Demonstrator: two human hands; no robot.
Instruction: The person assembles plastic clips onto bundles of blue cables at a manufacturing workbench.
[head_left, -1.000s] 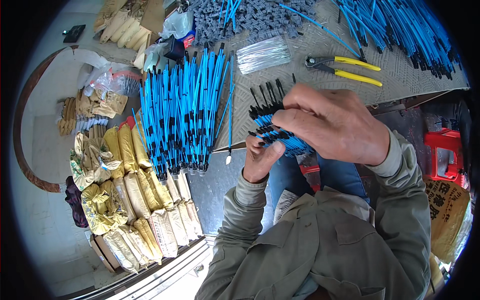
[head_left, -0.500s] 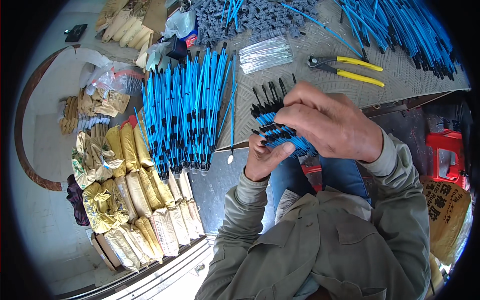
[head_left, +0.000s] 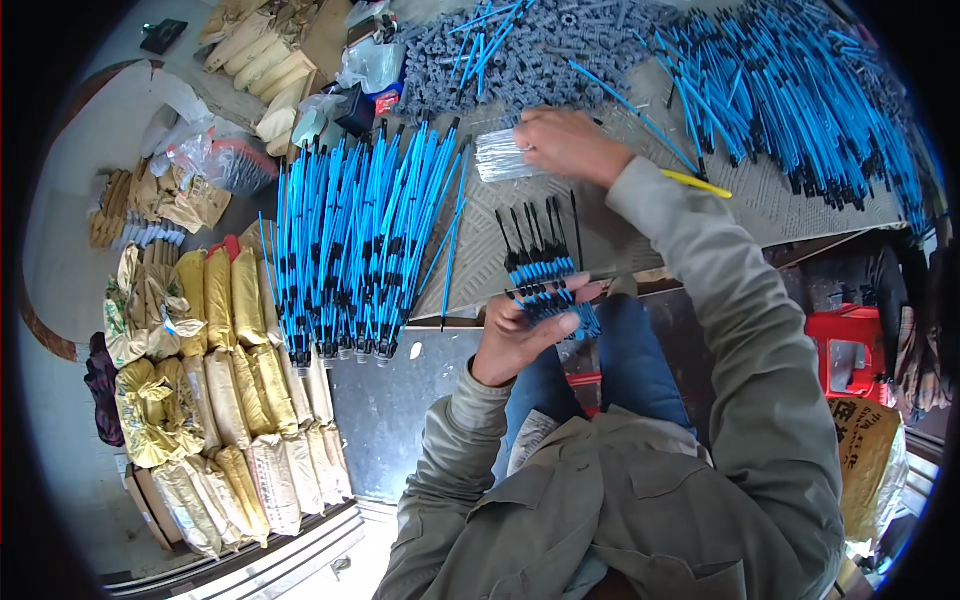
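My left hand [head_left: 518,335] is closed around a bundle of thin blue rods with black ends [head_left: 545,272], held over my lap. Several black tips stick up from the bundle, away from me. My right hand [head_left: 572,146] reaches out over the table, fingers curled at the right end of a pile of thin silvery wires [head_left: 503,157]. Whatever its fingertips hold, if anything, is hidden. A yellow-handled pair of pliers [head_left: 698,184] lies mostly covered by my right forearm.
Long blue rod bundles [head_left: 365,240] overhang the table edge at left. Grey plastic fittings [head_left: 540,50] heap at the back, and more blue rods [head_left: 790,110] lie at back right. Yellow-brown sacks [head_left: 225,390] are stacked at lower left. A red stool [head_left: 850,350] stands at right.
My right hand has left the bundle and moved away from me to the silvery wires. The left hand still holds the bundle, now slightly lower. The view has shifted a little.
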